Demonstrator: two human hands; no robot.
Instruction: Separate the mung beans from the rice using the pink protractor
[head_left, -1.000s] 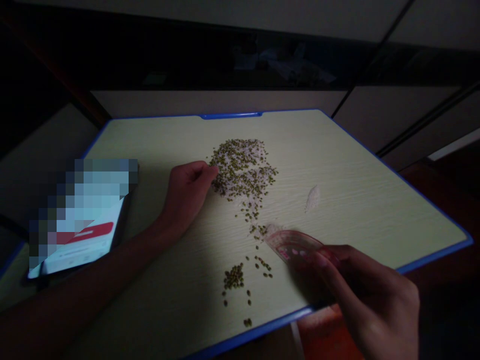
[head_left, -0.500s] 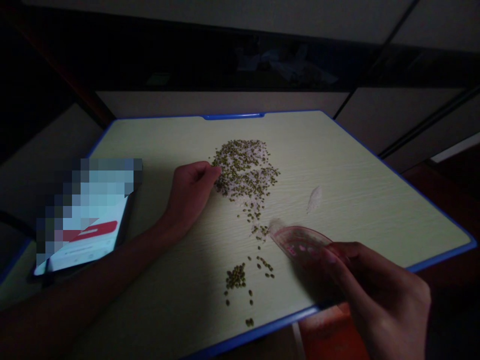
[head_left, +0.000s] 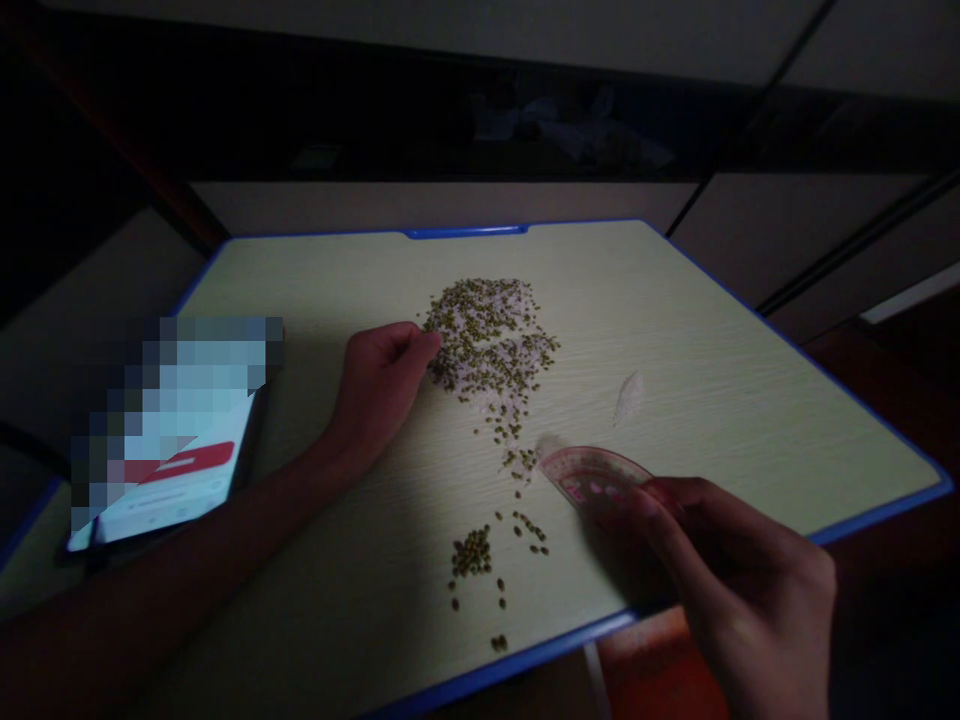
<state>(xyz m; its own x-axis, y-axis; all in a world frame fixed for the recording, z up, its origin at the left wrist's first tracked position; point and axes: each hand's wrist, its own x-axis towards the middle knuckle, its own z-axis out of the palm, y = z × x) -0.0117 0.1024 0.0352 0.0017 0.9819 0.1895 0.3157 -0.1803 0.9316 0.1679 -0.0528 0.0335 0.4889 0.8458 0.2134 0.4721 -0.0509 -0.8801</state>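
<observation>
Pinched between the thumb and fingers of my right hand [head_left: 739, 580] is a clear, pink-marked protractor [head_left: 592, 472], tilted over the table with its curved edge up. Its left tip meets a small patch of white grains [head_left: 551, 445]. My left hand [head_left: 386, 385] is closed at the left edge of a spread pile of green beans mixed with white grains [head_left: 487, 335]; whether its fingers hold anything is hidden. Nearer to me lies a small cluster of green beans [head_left: 471, 552], with several loose beans around it. A separate little heap of white grains [head_left: 628, 397] sits to the right.
All this rests on a pale wood-grain table [head_left: 712, 330] with a blue rim. A lit tablet or phone [head_left: 180, 470], partly blurred out, stands at the left beside my forearm. Behind the table is a panel with a dark glossy band [head_left: 390, 120]. Something orange-red [head_left: 645, 660] shows below the front edge.
The protractor in my right hand has shifted slightly and tilts a little differently, its markings now sharper. My left hand stays at the pile's edge. The view has moved slightly.
</observation>
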